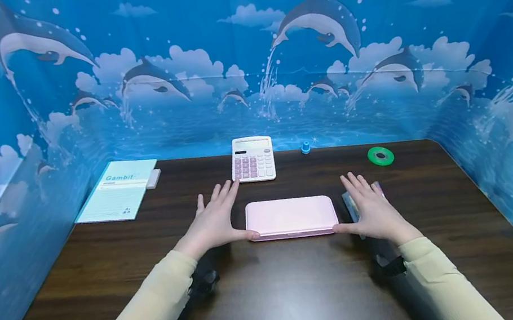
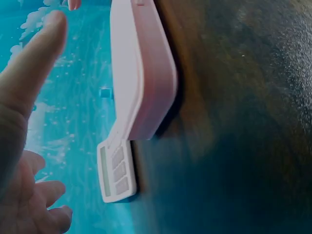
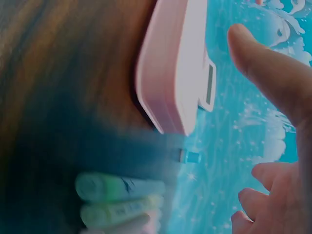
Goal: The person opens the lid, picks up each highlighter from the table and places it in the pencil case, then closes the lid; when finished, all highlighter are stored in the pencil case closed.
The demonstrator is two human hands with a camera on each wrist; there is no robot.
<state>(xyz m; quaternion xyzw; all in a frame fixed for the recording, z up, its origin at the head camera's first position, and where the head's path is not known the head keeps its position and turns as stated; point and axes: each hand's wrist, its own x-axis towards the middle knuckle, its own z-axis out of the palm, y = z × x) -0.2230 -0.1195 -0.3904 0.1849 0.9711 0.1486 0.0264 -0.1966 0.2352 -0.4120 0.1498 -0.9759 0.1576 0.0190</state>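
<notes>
A pink pencil case [image 1: 291, 217] lies with its lid down at the middle of the dark table. My left hand [image 1: 215, 218] is spread beside its left end, the thumb overlapping the near left corner in the head view. At the other end my right hand [image 1: 370, 208] is spread the same way, thumb toward the near right corner. Both wrist views show each thumb raised and apart from the case, with nothing held. Several highlighter pens [image 3: 119, 187] lie side by side under the right hand, which partly hides them in the head view.
Behind the case stands a white calculator [image 1: 253, 159] with pinkish keys. Farther right are a small blue object [image 1: 305, 148] and a green tape roll [image 1: 381, 162]. A pale green notebook [image 1: 113, 194] lies at the back left against a white block [image 1: 153, 179]. A dolphin-print curtain [image 1: 208, 117] borders the table.
</notes>
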